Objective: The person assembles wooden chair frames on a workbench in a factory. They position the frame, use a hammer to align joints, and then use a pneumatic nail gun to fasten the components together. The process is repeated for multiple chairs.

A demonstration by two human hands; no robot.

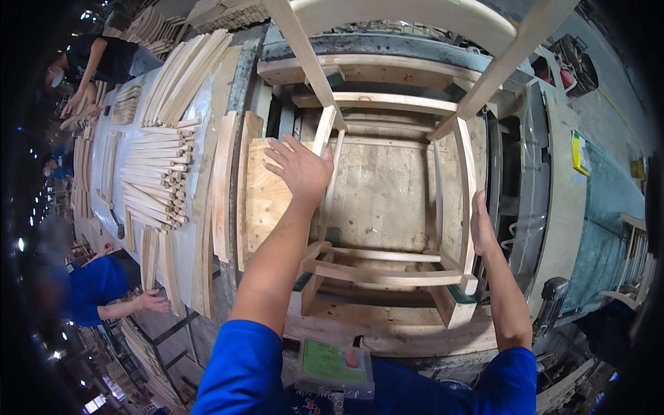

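A pale wooden chair frame [387,275] sits in a press-like bench, its seat rails low and its tall back legs and curved top rail rising at the far side. My left hand [301,166] lies against the frame's left side rail, palm down with fingers spread. On the opposite side my right hand [482,228] is held flat and upright along the right side rail [466,187], fingers stretched out. Neither hand grips anything. Wooden blocks with green pads [453,301] stand under the frame's near corners. A plywood board [266,200] lies beside my left forearm.
To the left, a table carries stacked wooden sticks [155,173] and longer curved slats [183,76]. A co-worker in blue [104,283] stands at lower left, another in dark clothes [104,62] farther back. A black metal device [552,297] is fixed at the bench's right.
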